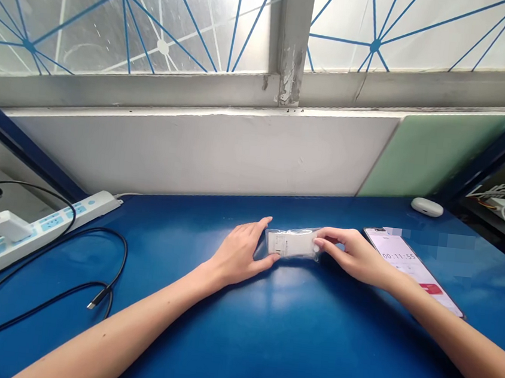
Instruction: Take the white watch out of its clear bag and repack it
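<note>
A small clear plastic packet (292, 243) with a white printed card or label inside lies in the middle of the blue table. My right hand (350, 253) pinches its right end between thumb and fingers. On the other side, my left hand (243, 251) rests with thumb and fingers apart around the packet's left end. The left thumb tip is at the packet's lower left corner; whether it presses on it I cannot tell. Just beyond the right hand lies a phone (407, 262) showing a running time, partly covered by the right forearm.
A white power strip (45, 227) with a plugged-in charger (9, 225) stands on the left. Its black cable (84, 282) loops over the blue table (263, 340). A white earbud case (427, 207) sits at the back right. Behind the table are a low wall and windows.
</note>
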Tool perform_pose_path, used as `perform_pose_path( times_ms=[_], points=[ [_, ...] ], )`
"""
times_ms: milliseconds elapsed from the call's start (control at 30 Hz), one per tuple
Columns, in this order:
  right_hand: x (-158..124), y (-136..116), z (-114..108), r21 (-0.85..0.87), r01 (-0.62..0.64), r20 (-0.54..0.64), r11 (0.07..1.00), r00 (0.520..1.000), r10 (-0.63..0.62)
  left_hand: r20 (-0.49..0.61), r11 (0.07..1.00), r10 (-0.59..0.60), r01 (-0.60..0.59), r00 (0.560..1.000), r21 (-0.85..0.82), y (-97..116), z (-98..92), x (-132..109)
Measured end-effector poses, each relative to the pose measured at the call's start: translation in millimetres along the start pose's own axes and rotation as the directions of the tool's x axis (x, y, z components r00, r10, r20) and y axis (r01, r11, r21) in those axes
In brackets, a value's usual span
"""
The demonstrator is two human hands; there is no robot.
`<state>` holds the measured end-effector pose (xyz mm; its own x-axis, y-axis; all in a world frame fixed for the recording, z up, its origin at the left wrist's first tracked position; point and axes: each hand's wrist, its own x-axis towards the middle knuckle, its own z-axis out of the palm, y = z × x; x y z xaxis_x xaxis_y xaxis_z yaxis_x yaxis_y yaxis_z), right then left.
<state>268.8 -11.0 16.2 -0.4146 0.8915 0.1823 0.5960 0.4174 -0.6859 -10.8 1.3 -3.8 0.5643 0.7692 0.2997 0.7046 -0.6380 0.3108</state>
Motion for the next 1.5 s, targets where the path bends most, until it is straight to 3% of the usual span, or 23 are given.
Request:
perform_pose_path(
  times_ms=[200, 333, 467, 667, 1000, 1267, 1500],
  points=[
    [2, 3, 8, -0.010, -0.059, 0.095, 0.998, 0.994, 0.060, 0.007, 0.995, 0.050, -0.049, 0.999, -0.086, -1, -0.2, -2],
    [1, 6, 12, -0.104, -0.052, 0.049, 0.993, 0.997, 0.058, -0.004, 0.994, 0.071, -0.071, 0.997, -0.079, -1, -0.2, -1],
    [-1, 11, 8, -0.191, 0.039, 0.002, 0.981, 0.999, -0.039, 0.014, 0.995, 0.057, -0.055, 0.998, -0.080, -1, -1.3, 1],
    [-4, 19, 2, -0.329, 0.186, 0.146, 0.926, 0.979, -0.145, 0.026, 0.994, 0.087, -0.085, 0.996, -0.067, 0, -3.2, 4],
    [-4, 29, 2, -0.296, 0.113, 0.228, 0.948, 0.973, -0.045, 0.026, 1.000, 0.007, -0.006, 1.000, -0.013, 2, -0.2, 4],
    [-4, 29, -1, -0.280, 0.110, 0.248, 0.954, 0.968, -0.038, 0.039, 0.995, 0.101, -0.102, 0.994, 0.009, 3, -3.4, 2],
    [-5, 26, -1, -0.292, 0.086, 0.245, 0.953, 0.969, -0.013, 0.043, 0.996, 0.094, -0.094, 0.995, 0.000, 4, -3.6, 2]
  ],
)
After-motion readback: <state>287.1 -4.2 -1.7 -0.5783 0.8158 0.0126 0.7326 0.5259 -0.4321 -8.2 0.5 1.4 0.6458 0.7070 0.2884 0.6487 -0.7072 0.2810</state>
